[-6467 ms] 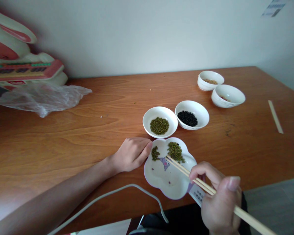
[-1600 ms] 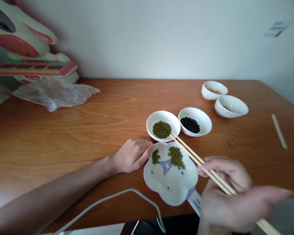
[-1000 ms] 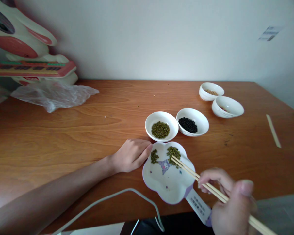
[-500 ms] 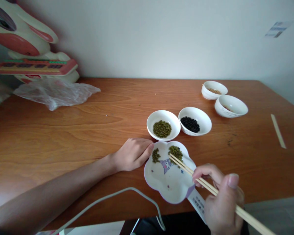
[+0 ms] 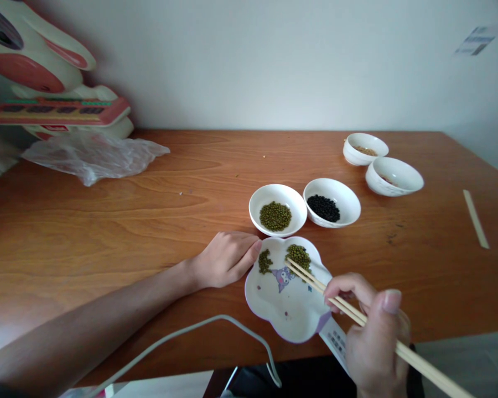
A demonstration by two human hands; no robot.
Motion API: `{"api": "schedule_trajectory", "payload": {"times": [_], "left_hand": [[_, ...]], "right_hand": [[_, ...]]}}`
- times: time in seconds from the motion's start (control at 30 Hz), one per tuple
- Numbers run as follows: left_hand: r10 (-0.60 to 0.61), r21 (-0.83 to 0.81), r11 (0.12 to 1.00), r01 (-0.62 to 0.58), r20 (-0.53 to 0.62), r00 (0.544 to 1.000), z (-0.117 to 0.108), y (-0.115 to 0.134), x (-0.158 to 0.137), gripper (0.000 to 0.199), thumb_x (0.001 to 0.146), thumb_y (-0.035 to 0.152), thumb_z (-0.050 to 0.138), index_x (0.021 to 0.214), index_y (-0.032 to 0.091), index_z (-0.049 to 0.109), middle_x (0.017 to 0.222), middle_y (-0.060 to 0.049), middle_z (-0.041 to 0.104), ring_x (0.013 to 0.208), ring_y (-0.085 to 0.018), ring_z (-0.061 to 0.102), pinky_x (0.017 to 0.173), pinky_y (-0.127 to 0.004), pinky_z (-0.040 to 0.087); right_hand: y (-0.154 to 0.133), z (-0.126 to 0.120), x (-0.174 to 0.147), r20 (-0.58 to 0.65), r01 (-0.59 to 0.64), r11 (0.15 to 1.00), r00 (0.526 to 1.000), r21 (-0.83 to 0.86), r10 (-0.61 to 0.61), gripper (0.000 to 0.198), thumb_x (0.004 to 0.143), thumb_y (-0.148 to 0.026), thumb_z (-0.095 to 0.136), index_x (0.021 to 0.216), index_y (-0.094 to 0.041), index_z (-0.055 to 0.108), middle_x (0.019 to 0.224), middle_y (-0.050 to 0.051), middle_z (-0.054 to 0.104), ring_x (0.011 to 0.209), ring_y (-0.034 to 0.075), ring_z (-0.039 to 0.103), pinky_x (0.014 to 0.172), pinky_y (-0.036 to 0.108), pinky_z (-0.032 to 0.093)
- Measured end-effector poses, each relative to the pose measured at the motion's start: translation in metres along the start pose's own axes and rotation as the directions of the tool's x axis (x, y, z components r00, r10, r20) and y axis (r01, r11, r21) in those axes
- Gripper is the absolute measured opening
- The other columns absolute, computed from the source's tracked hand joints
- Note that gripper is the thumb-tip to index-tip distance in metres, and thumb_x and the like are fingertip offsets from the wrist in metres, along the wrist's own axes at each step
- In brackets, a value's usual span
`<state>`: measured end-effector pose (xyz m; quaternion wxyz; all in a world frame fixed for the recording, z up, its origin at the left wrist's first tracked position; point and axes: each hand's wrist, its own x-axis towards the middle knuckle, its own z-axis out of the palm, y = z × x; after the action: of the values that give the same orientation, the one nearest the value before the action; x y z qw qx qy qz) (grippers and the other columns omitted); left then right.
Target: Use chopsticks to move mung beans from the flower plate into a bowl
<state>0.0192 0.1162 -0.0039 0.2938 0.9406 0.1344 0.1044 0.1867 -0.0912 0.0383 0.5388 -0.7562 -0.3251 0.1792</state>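
My right hand [image 5: 373, 331] is closed around a pair of wooden chopsticks [image 5: 309, 280]. Their tips lie close together at a pile of green mung beans [image 5: 299, 257] on a white, purple-rimmed flower-shaped plate [image 5: 288, 323]. A smaller cluster of mung beans [image 5: 265, 261] sits near the plate's left edge. There my left hand [image 5: 227, 258] rests on the table, fingers curled, its thumb at the rim; its fingertips are hidden. Just behind the plate stand a white bowl of mung beans [image 5: 275, 216] and a white bowl of black beans [image 5: 323, 208].
Two more white bowls, one farther back [image 5: 354, 155] and one nearer [image 5: 384, 185], hold small amounts of food. A pale strip [image 5: 476, 218] lies at right. Crumpled clear plastic [image 5: 103, 157] lies before a toy figure [image 5: 58, 110]. A white cable [image 5: 199, 325] loops along the front edge.
The view has shifted slightly. Both hands, the chopsticks and the plate stay in nearly the same positions relative to each other.
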Motion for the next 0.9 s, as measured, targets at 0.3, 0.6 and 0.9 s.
{"api": "schedule_trajectory", "payload": {"times": [0.3,0.6,0.9], "left_hand": [[0.001,0.002,1.000,-0.001,0.000,1.000,0.001,0.000,-0.001,0.040,0.113,0.031,0.027,0.081,0.020,0.048,0.076,-0.002,0.058,0.068,-0.016,0.050,0.069,-0.030,0.041],[-0.003,-0.020,1.000,0.003,0.000,1.000,-0.001,0.002,0.000,0.040,0.113,0.032,0.027,0.081,0.020,0.046,0.076,-0.001,0.056,0.068,-0.015,0.050,0.069,-0.030,0.042],[-0.001,-0.030,1.000,0.001,0.006,1.000,-0.001,0.001,0.001,0.038,0.113,0.032,0.027,0.081,0.021,0.043,0.076,-0.001,0.054,0.068,-0.016,0.048,0.069,-0.030,0.039]], "right_hand": [[0.002,0.001,0.001,0.010,0.052,0.998,0.999,-0.017,-0.052,0.080,0.106,-0.071,0.017,0.069,-0.020,0.066,0.064,0.005,0.062,0.062,0.019,0.059,0.052,0.030,0.036],[-0.001,0.002,0.001,-0.020,0.041,0.999,0.999,-0.014,-0.041,0.078,0.107,-0.069,0.020,0.067,-0.020,0.066,0.063,0.005,0.061,0.063,0.018,0.057,0.056,0.032,0.037],[0.016,-0.011,0.004,-0.040,0.181,0.983,0.982,-0.039,-0.183,0.084,0.107,-0.067,0.016,0.063,-0.020,0.069,0.067,0.008,0.070,0.063,0.022,0.068,0.053,0.032,0.044]]}}
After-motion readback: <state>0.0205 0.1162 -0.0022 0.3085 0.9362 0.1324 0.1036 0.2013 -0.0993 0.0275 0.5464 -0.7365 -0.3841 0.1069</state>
